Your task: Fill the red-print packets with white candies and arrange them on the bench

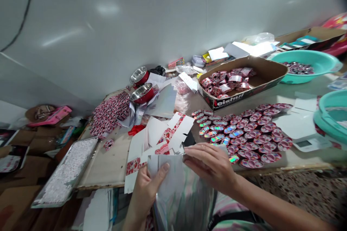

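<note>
My left hand (149, 184) is closed on the left edge of a pale, glossy silvery sheet (184, 202), its thumb lying flat on the front. The sheet hangs down towards my lap. At its upper right corner, my right hand (213, 164) has its fingers together and bent over the edge; the thumb is hidden. Just behind the hands lie white card sheets (155, 130) with red strawberry-patterned strips (173, 130). A small black piece (189, 140) shows by my right fingertips. Rows of oval pink-and-red printed pieces (249, 135) spread out on the table beyond my right hand.
Behind stands an open carton (230, 99) of pink wrapped pieces. Turquoise basins (322, 66) and a white scale (300, 133) are at right. Two red-sided metal bowls (142, 94) and a heap of small patterned pieces (111, 113) lie left, near a clear tray (67, 173) of white bits.
</note>
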